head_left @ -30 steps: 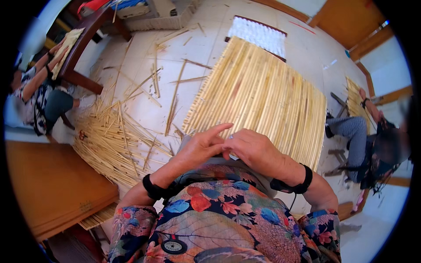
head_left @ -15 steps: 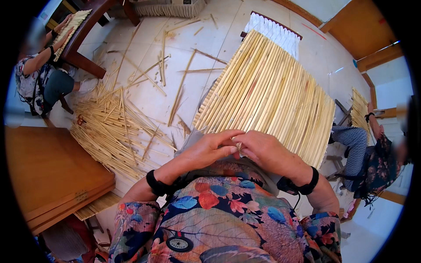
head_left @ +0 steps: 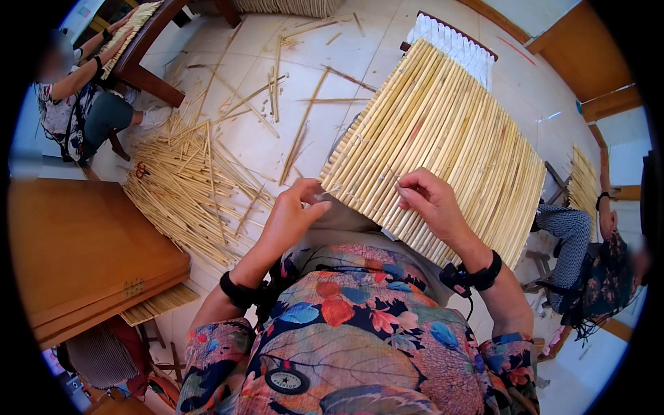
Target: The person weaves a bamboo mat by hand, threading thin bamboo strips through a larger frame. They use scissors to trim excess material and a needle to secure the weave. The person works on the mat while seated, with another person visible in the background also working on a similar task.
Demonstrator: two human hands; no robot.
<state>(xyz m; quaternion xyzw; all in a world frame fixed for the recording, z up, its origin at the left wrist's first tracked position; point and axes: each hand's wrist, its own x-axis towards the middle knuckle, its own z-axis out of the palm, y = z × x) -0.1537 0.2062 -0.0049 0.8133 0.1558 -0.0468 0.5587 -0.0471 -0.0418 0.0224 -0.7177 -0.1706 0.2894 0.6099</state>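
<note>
A mat of straight, pale yellow stalks (head_left: 443,131) slopes away from my lap, its stalks lying side by side and tied with white thread. At its far end white cords (head_left: 453,48) run to a dark wooden bar (head_left: 492,54). My left hand (head_left: 294,211) is at the mat's near left corner, fingers bent, with a gap between thumb and forefinger. Over the near part of the mat, my right hand (head_left: 432,200) pinches thumb and forefinger together. A thin dark line shows by those fingertips, too fine to name.
Loose stalks (head_left: 187,180) are heaped on the floor at left, with orange-handled scissors (head_left: 142,170) among them. A brown wooden cabinet (head_left: 90,249) stands nearer. Co-workers sit at far left (head_left: 83,104) and right (head_left: 602,270), each with a stalk mat.
My hands were together at the mat's near edge and have parted. The left went to the mat's left corner; the right moved over the stalks. The whole view has shifted slightly.
</note>
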